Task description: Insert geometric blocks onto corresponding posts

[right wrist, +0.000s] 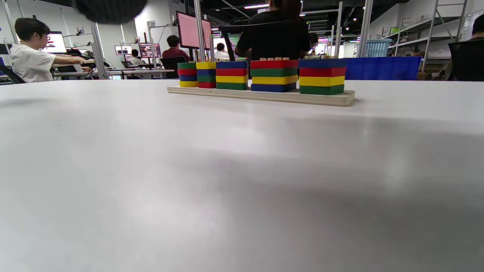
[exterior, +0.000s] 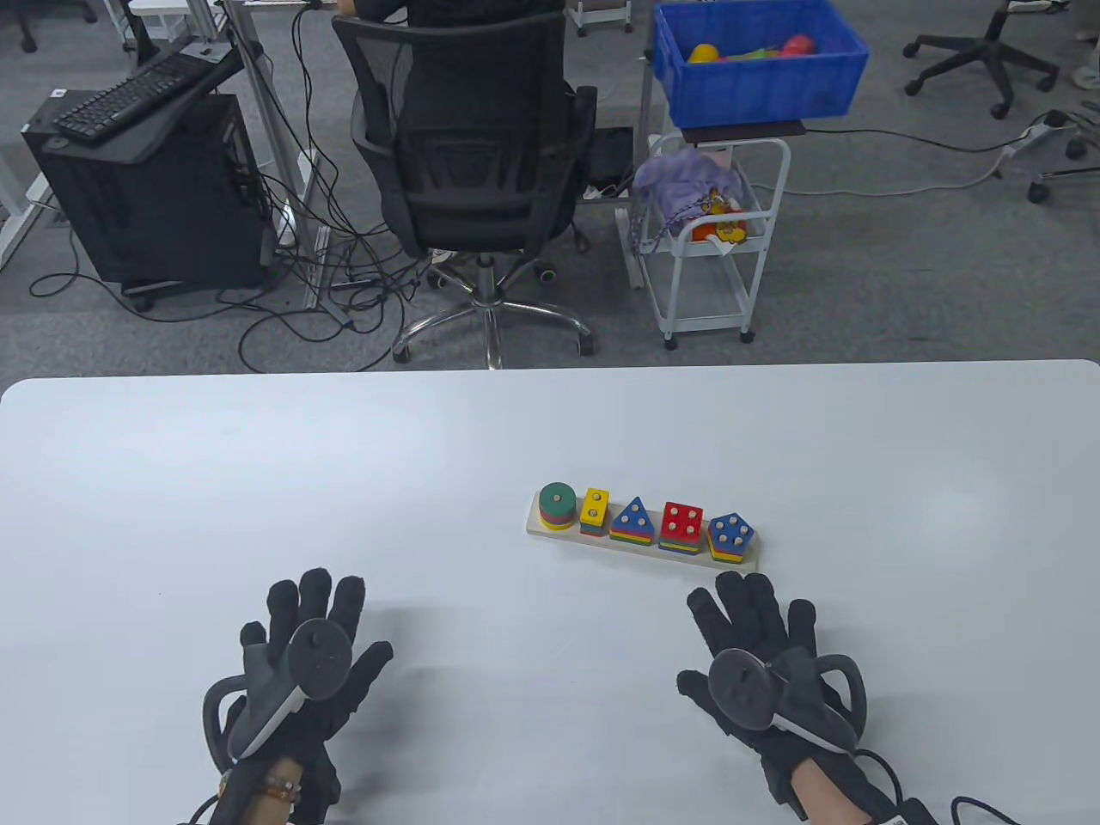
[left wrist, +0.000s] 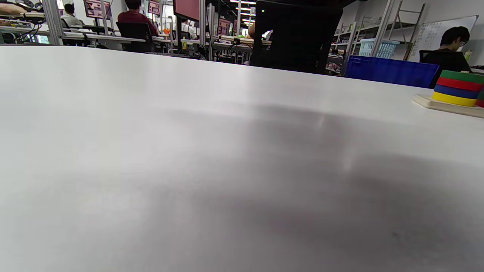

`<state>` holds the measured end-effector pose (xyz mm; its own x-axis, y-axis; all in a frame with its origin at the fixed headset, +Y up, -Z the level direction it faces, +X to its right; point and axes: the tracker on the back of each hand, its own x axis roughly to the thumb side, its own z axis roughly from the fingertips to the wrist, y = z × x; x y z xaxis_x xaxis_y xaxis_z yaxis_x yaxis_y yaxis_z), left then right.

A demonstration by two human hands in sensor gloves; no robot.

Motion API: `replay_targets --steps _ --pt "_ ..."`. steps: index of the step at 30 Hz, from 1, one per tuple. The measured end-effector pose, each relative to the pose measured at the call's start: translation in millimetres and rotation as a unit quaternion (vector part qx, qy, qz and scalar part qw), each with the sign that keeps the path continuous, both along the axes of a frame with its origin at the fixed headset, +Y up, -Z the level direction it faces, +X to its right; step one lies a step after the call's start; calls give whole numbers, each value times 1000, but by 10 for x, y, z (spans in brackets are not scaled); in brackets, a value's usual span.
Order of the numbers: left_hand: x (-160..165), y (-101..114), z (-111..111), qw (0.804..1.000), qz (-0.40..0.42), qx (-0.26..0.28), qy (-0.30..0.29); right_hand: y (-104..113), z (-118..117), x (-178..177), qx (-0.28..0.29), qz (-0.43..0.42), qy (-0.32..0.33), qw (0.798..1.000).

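Observation:
A wooden base (exterior: 550, 531) holds five stacks of coloured blocks on posts: a round stack with a green top (exterior: 557, 503), a yellow-topped rectangle stack (exterior: 595, 510), a blue triangle stack (exterior: 634, 519), a red square stack (exterior: 682, 524) and a blue pentagon stack (exterior: 730, 534). The stacks also show in the right wrist view (right wrist: 274, 75); the round stack shows at the right edge of the left wrist view (left wrist: 457, 87). My left hand (exterior: 305, 644) lies flat on the table, fingers spread, holding nothing. My right hand (exterior: 756, 640) lies flat, fingers spread, just in front of the base's right end.
The white table (exterior: 258, 481) spans the view. Behind its far edge stand an office chair (exterior: 468, 163), a white cart (exterior: 713, 232) and a blue bin (exterior: 756, 60).

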<state>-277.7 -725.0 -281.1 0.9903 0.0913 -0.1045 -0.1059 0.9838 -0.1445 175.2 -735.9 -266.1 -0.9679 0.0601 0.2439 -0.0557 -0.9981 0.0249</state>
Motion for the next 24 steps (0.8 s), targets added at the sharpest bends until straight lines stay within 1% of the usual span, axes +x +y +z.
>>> replay_targets --steps 9,18,24 --pt "23 -28 4 1000 -13 -8 -1 -46 8 -25 -14 7 8 1000" --pt "44 -78 7 999 -28 -24 -1 -37 63 -92 -19 20 9 1000" --pt "51 -87 2 999 -31 -24 -3 -34 75 -127 -18 27 14 999"
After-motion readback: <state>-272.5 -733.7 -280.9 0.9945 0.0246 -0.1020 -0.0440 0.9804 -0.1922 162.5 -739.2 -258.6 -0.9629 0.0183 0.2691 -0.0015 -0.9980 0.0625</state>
